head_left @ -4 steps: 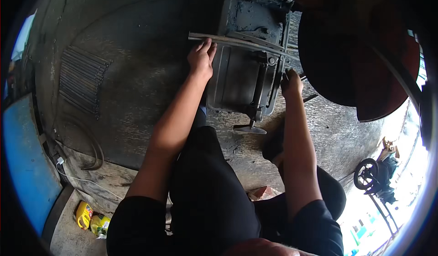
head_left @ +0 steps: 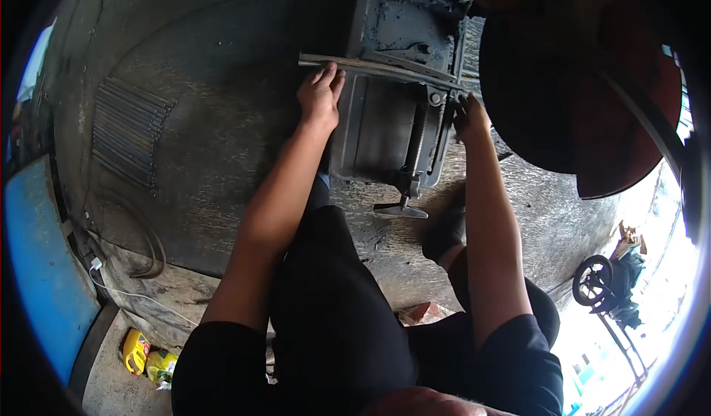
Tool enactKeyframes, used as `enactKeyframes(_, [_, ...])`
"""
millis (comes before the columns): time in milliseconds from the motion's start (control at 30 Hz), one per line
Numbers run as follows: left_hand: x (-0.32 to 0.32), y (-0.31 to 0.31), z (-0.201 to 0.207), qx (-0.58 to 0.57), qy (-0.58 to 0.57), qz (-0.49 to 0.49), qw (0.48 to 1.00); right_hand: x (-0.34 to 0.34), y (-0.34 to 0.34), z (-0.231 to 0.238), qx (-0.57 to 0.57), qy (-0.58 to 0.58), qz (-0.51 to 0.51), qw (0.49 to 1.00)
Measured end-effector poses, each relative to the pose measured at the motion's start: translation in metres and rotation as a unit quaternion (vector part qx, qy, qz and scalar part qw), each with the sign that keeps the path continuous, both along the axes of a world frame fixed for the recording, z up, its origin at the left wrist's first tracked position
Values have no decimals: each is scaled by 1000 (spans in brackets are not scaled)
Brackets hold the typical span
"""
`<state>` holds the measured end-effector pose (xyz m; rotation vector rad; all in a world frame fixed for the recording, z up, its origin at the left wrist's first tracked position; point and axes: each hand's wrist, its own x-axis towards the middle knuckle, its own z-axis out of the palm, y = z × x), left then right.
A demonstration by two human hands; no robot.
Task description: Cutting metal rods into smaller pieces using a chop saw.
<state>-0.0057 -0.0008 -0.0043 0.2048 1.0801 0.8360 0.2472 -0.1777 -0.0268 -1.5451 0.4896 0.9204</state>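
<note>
Several thin metal rods [head_left: 363, 66] lie side by side across the base [head_left: 374, 131] of a cut-off saw, against its vise. My left hand [head_left: 320, 99] is closed at the rods' left part, fingertips along their near side; any thumb grip is hidden. At the rods' right end is my right hand [head_left: 469, 120], its fingers apart and reaching up by the vise, seemingly touching the rod ends. The vise screw [head_left: 419, 138] runs toward me and ends in a T-shaped handle [head_left: 401, 211]. Right of the base stands the large dark disc and guard [head_left: 570, 105].
A row of cut rods [head_left: 132, 131] lies on the dark floor at left. Beyond it are a blue panel [head_left: 48, 260], a white cable [head_left: 141, 294] and a yellow container [head_left: 135, 351]. My shoe [head_left: 444, 231] stands beside the vise handle. A wheel [head_left: 592, 280] shows at right.
My right hand has moved up and slightly left, to the rods' end. A short rod-like piece seen beside it earlier no longer shows. My left hand stays at the rods; the view shifted slightly.
</note>
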Motion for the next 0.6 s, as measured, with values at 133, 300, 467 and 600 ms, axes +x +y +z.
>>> enactKeyframes(133, [3,1,-3,7,-10,6,1000,60,-6,-58,-20,50,46,997])
enactKeyframes(300, [-6,4,-5,6,14,9,1000,47,9,-73,81,52,-27,995])
enactKeyframes(467, [6,2,-1,3,7,9,1000,68,-13,-89,236,27,-8,971])
enactKeyframes(600, [5,1,-2,18,-10,10,1000,59,-17,-112,194,-29,-21,980])
